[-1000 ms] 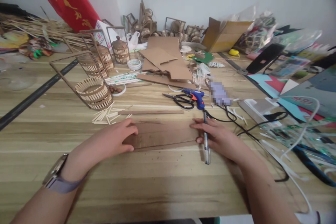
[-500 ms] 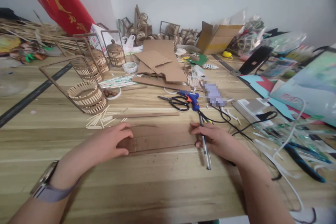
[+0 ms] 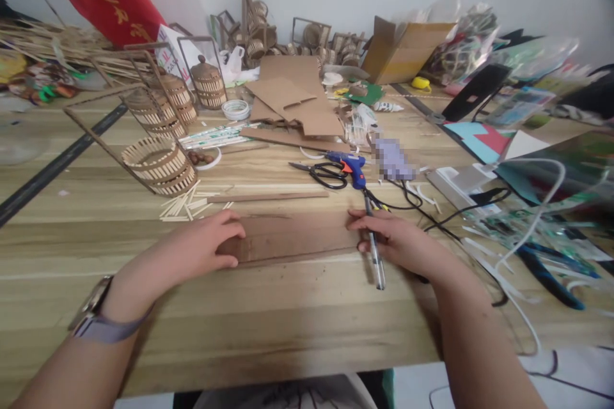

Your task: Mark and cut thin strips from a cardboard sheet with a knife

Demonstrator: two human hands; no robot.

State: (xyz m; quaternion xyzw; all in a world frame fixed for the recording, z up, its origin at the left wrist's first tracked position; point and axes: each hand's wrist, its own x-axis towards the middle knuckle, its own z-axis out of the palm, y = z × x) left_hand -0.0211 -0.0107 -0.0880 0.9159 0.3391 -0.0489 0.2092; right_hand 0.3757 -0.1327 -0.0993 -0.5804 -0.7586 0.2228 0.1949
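A brown cardboard strip [image 3: 297, 234] lies flat on the wooden table in front of me. My left hand [image 3: 218, 244] grips its left end, fingers on the far edge and thumb on the near side. At the strip's right end is my right hand [image 3: 384, 235], with a pen [image 3: 375, 259] held between its fingers, tip end pointing toward me; these fingers also touch the cardboard. Just beyond the strip lie a thin brown strip [image 3: 273, 197] and pale wooden sticks [image 3: 185, 204]. Black-handled scissors [image 3: 329, 175] rest beside a blue glue gun [image 3: 354, 170].
Small slatted buckets [image 3: 160, 166] with handles stand at the left. Cardboard sheets [image 3: 288, 92] lie at the back, near an open box [image 3: 407, 51]. Cables [image 3: 446, 239], a power strip [image 3: 455, 195] and blue-black pliers [image 3: 551, 275] occupy the right.
The view has tilted down and shifted a little, so more of the near table edge and the floor shows. Both hands keep their places on the cardboard strip, and the pen stays in the right hand.
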